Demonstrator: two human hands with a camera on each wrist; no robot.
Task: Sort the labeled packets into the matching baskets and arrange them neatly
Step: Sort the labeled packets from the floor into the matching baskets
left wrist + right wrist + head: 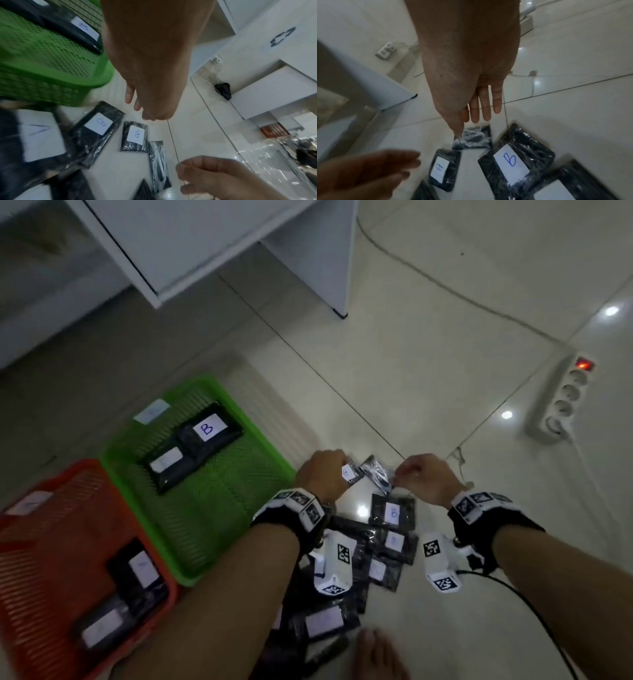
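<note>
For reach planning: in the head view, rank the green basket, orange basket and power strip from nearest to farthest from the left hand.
1. Green basket: its rim is just left of the left hand.
2. Orange basket: farther left, nearer the person.
3. Power strip: far right, beyond the right hand.

Glossy tile, perforated plastic, crinkled film

The pale floor tiles (428, 364) are glazed and smooth — ceiling lights mirror off them as bright spots. The green basket (219, 508) and the orange basket (44, 542) look like matt moulded plastic with ribbed, perforated bases and walls. The black packets (518, 159) are wrapped in clear shiny film, creased and catching glints; each white label (511, 162) looks like matt paper with blue ink. The white cabinet panels (205, 241) are smooth and dull — the white power strip (561, 402) is smooth plastic.
</note>
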